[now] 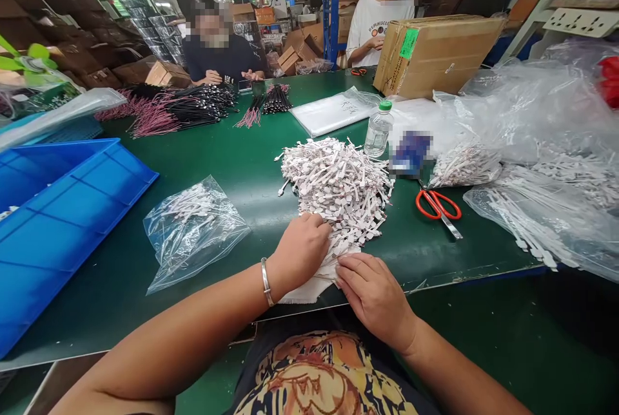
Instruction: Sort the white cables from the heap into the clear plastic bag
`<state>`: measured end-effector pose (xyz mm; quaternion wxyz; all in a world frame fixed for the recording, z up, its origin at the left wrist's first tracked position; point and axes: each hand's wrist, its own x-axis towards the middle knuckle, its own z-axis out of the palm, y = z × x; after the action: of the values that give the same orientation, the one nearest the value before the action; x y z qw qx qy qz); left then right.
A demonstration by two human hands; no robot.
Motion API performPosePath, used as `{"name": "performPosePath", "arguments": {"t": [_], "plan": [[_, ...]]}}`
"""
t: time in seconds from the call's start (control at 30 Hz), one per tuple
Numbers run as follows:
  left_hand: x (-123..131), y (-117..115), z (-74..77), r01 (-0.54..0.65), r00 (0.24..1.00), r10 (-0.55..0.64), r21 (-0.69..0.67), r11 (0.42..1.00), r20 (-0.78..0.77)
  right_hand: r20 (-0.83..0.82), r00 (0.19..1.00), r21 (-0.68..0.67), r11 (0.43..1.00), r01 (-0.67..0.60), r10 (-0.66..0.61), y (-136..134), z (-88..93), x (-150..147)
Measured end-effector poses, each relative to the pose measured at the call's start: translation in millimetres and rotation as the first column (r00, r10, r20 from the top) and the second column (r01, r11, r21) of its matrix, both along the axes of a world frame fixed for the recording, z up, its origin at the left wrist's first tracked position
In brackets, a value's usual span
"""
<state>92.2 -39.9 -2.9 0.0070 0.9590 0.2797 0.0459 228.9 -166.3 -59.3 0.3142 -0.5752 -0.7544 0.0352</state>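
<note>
A heap of short white cables [338, 176] with flat connector ends lies on the green table in front of me. My left hand [302, 249], a silver bangle [265, 283] at its wrist, is at the heap's lower left edge with its fingers curled closed. What sits in those fingers is hidden. Beneath and between my hands lies a white cloth [304, 292] at the table edge, with some white cables on it. My right hand [374, 292] is closed at the cloth's right side, fingers together and bent. Whatever it grips is covered by the fingers.
To the left are a clear bag of white cables [193, 209] and a blue bin [72, 228]. Orange-handled scissors [438, 205], a bottle [378, 131] and bagged cables [532, 209] lie right. Behind are black-and-pink wires [193, 106], a carton [440, 54] and two people.
</note>
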Motion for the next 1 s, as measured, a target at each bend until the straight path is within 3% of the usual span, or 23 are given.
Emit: {"name": "performPosePath", "arguments": {"t": [0.27,0.5,0.67,0.73,0.83,1.0], "plan": [[9.8,2.0,-1.5,0.086,0.992,-0.077,0.089,0.992,-0.104,-0.014,1.000,-0.025,1.000,0.005,-0.005,0.2,-1.3,0.6],[-1.9,3.8,24.4,0.064,0.992,-0.056,0.067,0.996,-0.114,-0.039,0.999,-0.013,1.000,0.006,-0.007,1.9,0.8,0.2],[-31.3,-1.4,39.3,0.034,0.997,-0.033,0.010,0.999,-0.066,-0.104,0.995,-0.027,1.000,-0.014,0.011,2.6,4.4,2.1],[-50.2,-5.3,35.8,0.014,1.000,-0.014,-0.025,1.000,0.005,-0.179,0.984,-0.013,1.000,-0.019,0.016,2.4,6.5,6.5],[-80.4,-13.2,19.2,-0.004,0.996,0.014,-0.110,0.994,0.088,-0.293,0.956,0.010,0.999,0.033,-0.029,1.0,10.4,16.6],[-109.0,-32.0,-15.7,-0.060,0.984,0.099,-0.251,0.966,0.145,-0.272,0.960,-0.042,0.997,0.062,-0.071,1.3,14.1,21.4]]}}
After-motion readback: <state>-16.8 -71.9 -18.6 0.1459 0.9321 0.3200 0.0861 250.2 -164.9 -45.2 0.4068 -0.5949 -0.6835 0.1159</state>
